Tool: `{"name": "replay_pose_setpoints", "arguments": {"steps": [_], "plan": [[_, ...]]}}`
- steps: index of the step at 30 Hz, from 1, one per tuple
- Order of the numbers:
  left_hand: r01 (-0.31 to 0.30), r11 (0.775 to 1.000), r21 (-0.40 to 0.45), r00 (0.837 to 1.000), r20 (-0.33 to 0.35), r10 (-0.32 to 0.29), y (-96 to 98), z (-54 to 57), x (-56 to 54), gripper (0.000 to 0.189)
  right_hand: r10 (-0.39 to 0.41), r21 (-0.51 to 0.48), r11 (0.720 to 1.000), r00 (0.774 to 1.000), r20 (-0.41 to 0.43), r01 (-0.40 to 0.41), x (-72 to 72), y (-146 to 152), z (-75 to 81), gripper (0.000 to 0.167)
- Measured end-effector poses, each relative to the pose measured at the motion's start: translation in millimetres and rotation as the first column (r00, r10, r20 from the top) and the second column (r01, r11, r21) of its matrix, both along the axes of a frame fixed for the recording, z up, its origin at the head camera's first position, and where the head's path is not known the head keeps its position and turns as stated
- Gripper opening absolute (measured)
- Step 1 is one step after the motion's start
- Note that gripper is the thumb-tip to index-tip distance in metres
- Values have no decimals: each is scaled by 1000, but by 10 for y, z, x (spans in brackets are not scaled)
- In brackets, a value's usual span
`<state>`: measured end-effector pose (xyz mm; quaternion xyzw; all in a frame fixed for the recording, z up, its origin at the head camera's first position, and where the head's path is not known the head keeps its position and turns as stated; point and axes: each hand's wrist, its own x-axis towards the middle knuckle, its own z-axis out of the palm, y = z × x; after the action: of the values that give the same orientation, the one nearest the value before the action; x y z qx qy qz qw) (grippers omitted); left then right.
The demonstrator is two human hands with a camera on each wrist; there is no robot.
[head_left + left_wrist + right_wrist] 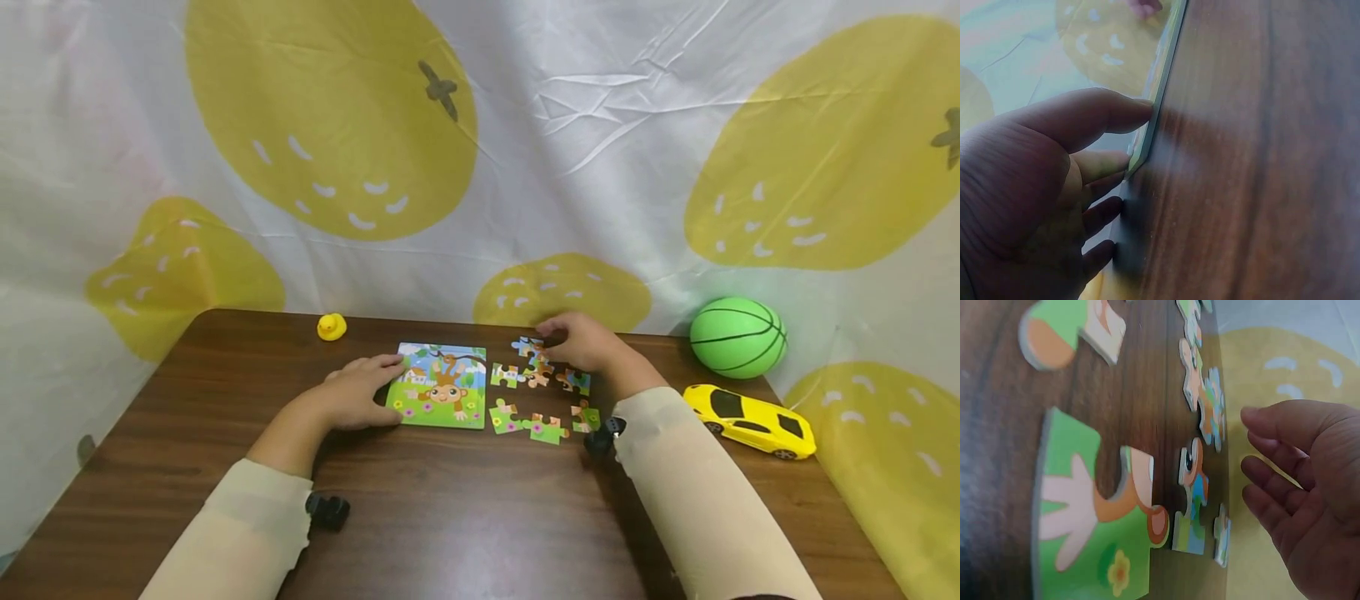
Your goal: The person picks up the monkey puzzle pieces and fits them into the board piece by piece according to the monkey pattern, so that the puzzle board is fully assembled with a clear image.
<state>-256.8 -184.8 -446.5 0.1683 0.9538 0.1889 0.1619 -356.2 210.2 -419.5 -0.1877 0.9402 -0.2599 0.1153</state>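
A square picture puzzle board (441, 387) with a hanging monkey lies flat on the table. Along its left side, my left hand (358, 393) touches the edge with thumb and fingertips spread apart; in the left wrist view, the thumb (1116, 111) meets the board's rim (1159, 94). Loose jigsaw pieces lie to the right of the board, among them a green piece with a flower (1085, 519) and a blue-topped piece (528, 347). Over the far pieces hovers my right hand (588, 343), its fingers loosely bent; the right wrist view shows nothing between them.
A small yellow rubber duck (331, 327) sits near the table's back edge, left of the board. On the right stand a green ball (738, 337) and a yellow toy car (750, 421). Behind the brown table (450, 517) hangs a lemon-print cloth (525, 208).
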Motion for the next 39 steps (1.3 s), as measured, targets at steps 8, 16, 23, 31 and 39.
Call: {"name": "replay_pose_setpoints", "arguments": {"steps": [8,16,23,31,39], "plan": [[8,1000,-3,1000,-3,-8,-17,-30,5,92,-8,49,999,1000,10,8,-81,38,-117,45],[-3,1000,8,1000,-11,4,-29,-15,20,91,-5,70,998,1000,7,4,-123,-21,-144,47],[-4,1000,5,1000,-7,4,-16,-7,20,91,6,87,996,1000,23,-8,-144,-62,-119,49],[-10,1000,0,1000,3,10,-8,-19,22,93,9,102,995,1000,27,-11,-149,-92,-111,52],[-5,1000,5,1000,-1,5,-7,4,33,92,-20,127,992,1000,20,17,-114,-176,-65,50]]}}
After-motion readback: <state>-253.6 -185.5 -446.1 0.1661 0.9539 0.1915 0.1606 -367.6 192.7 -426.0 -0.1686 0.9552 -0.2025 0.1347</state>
